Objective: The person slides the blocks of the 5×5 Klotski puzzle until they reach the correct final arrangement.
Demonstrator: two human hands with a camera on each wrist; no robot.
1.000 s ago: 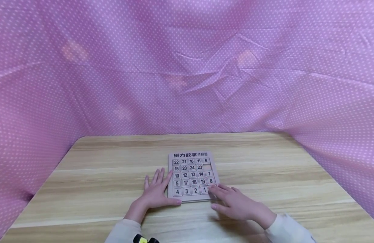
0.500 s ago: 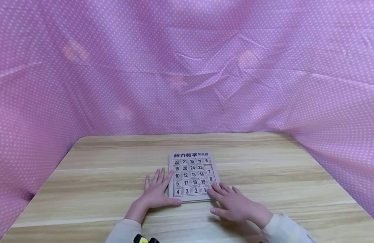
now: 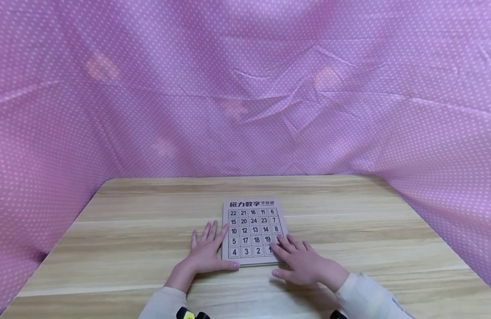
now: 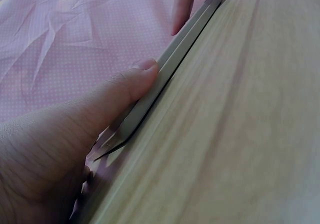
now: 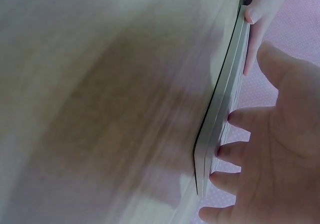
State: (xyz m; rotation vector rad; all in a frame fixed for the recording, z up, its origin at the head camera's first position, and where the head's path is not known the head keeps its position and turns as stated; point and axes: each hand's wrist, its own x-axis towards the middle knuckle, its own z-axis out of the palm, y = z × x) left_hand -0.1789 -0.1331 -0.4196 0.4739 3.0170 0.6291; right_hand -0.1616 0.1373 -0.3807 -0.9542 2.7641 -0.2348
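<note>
A flat grey number sliding puzzle lies on the wooden table, its numbered tiles facing up in rows. Along its left side my left hand rests with spread fingers. The left thumb presses on the puzzle's near edge. My right hand reaches over the lower right corner, fairly straight fingertips touching the tiles there. In the right-hand column, tiles 6, 7 and 8 show from the top down. The right fingers hide most of the two lowest places in that column, and part of tile 1.
The light wood table extends around the puzzle on all sides. Behind it and at both sides hangs a pink dotted cloth. Dark and yellow pieces of wrist gear show at the bottom edge.
Tiles 7 and 8 have slid up the right-hand column, filling the gap under tile 6. My right hand has shifted slightly up and left. The left hand stays in place.
</note>
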